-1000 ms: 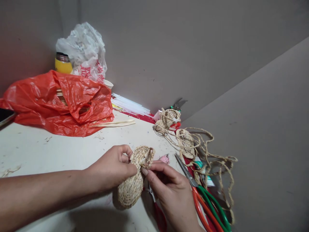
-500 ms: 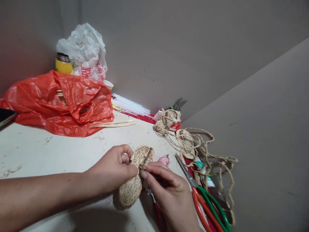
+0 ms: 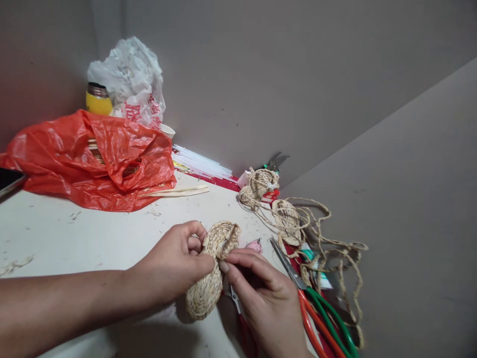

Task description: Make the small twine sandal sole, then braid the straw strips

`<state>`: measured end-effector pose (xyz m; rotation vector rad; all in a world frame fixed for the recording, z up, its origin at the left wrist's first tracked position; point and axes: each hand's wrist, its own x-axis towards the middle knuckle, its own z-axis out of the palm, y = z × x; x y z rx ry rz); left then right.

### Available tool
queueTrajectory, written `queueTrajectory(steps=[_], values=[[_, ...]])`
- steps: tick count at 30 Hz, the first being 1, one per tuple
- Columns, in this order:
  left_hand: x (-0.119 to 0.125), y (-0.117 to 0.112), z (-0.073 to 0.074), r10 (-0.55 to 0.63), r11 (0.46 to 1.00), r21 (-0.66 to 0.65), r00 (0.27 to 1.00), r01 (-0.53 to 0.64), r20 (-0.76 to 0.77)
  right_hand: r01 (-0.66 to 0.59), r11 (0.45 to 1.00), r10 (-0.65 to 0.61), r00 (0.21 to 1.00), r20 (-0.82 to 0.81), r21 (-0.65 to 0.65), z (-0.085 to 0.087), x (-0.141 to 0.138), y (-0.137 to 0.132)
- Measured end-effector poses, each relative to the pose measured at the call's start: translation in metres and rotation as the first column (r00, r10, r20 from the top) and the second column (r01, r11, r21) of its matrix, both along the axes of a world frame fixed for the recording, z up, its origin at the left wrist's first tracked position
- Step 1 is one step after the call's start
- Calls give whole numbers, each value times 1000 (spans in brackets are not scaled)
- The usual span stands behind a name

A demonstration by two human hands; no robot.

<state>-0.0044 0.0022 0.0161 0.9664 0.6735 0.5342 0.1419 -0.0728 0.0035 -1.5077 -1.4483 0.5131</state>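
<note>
Between my hands is a small woven straw sole (image 3: 204, 293), long and rounded at both ends, tilted above the table. My left hand (image 3: 182, 253) grips its left edge with curled fingers. At the right edge, near the narrow middle, my right hand (image 3: 261, 293) pinches the straw with thumb and fingertips. A strand of straw cord runs along the upper right of the piece. Under my right hand lie small red-handled scissors (image 3: 235, 301), partly hidden. Just beyond it is a small pink object (image 3: 255, 246) that I cannot make out.
Large scissors (image 3: 316, 313) with orange and green handles lie at right. Behind them are straw cord (image 3: 357, 288), another woven piece (image 3: 286, 221) and a cord bundle (image 3: 261, 184). A red plastic bag (image 3: 74, 164), yellow jar (image 3: 99, 102) and translucent sticks (image 3: 203, 163) stand farther back.
The woven sole and both hands have shifted slightly up and right. More of the small scissors shows beneath my right hand. Both grips stay the same.
</note>
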Motion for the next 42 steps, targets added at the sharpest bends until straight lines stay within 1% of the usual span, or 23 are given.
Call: queueTrajectory(steps=[2, 5, 10, 16, 21, 26, 29, 32, 34, 36, 37, 38, 39, 40, 41, 42], values=[[0, -1, 0, 2, 1000, 12, 1000, -2, 7, 14, 1000, -14, 1000, 16, 2, 1, 0, 0], [-1, 0, 0, 6, 1000, 30, 1000, -6, 4, -19, 1000, 18, 998, 54, 25, 3, 1, -1], [-2, 0, 1, 14, 998, 57, 1000, -14, -2, -117, 990, 103, 982, 161, 84, 8, 3, -1], [-4, 1, 5, 72, 992, 107, 997, -68, -33, -267, 947, 215, 939, 268, 176, 5, 3, -3], [-5, 6, 11, 106, 993, 53, 994, -105, -5, -303, 933, 215, 902, 375, 193, 4, 5, -5], [-7, 9, 14, 89, 996, -25, 992, -87, 85, -331, 924, 236, 886, 399, 189, 16, 8, -1], [-8, 9, 15, 84, 995, -67, 987, -75, 138, -340, 910, 213, 875, 435, 239, 22, 7, 0], [-9, 10, 16, 107, 992, -83, 980, -94, 171, -337, 887, 162, 868, 470, 317, 24, 6, -3], [-9, 10, 17, 116, 991, -80, 977, -104, 178, -281, 876, 103, 903, 416, 392, 22, 5, -6], [-9, 11, 17, 127, 991, -69, 976, -117, 178, -131, 891, 22, 968, 248, 434, 19, 5, -8], [-9, 11, 17, 134, 990, -61, 974, -125, 180, -31, 915, -24, 991, 131, 402, 17, 5, -7], [-9, 11, 17, 138, 990, -52, 973, -131, 185, 59, 943, -65, 998, 9, 328, 15, 5, -5], [-9, 10, 17, 137, 990, -45, 972, -131, 189, 125, 968, -103, 989, -110, 216, 13, 5, -3], [-9, 9, 17, 132, 991, -38, 972, -127, 193, 143, 985, -120, 969, -217, 94, 11, 4, 0], [-9, 8, 16, 124, 992, -30, 973, -120, 197, 118, 993, -116, 942, -315, -11, 10, 4, 3], [-9, 8, 15, 111, 994, -21, 974, -109, 198, 63, 994, -92, 910, -404, -85, 9, 3, 6]])
